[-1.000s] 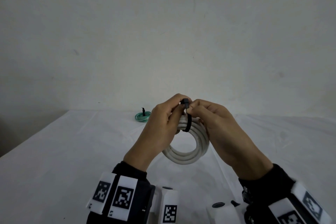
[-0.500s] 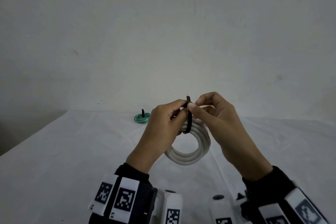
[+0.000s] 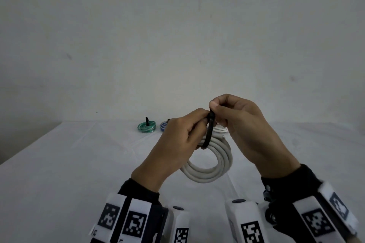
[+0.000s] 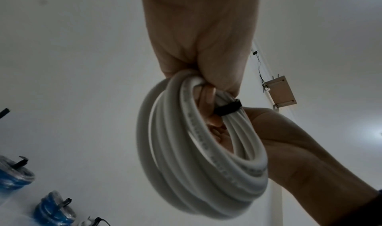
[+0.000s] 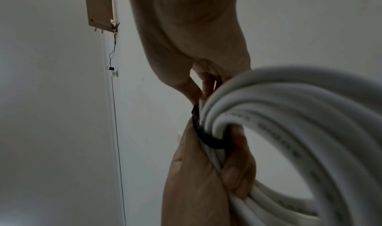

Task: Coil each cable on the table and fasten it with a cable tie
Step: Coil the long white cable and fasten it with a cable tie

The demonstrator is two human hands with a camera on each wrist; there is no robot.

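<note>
A thick white cable coil (image 3: 212, 167) (image 4: 186, 172) (image 5: 299, 131) hangs in the air above the table, looped several times. A black cable tie (image 3: 209, 134) (image 4: 227, 109) (image 5: 204, 136) wraps around the top of the coil. My left hand (image 3: 177, 144) grips the coil at the tie, fingers curled through the loop. My right hand (image 3: 237, 122) pinches the upper end of the tie between thumb and forefinger, just above the left hand.
On the white-covered table (image 3: 79, 163) at the back lie a green coil (image 3: 146, 126) with a black tie, a blue-and-white coil (image 3: 163, 125) (image 4: 53, 211) and part of a white coil (image 3: 221, 129). A wall stands behind the table.
My right hand has risen, drawing the tie's end upward, so more black strap shows above the coil. The head view has shifted, revealing more coils at the back.
</note>
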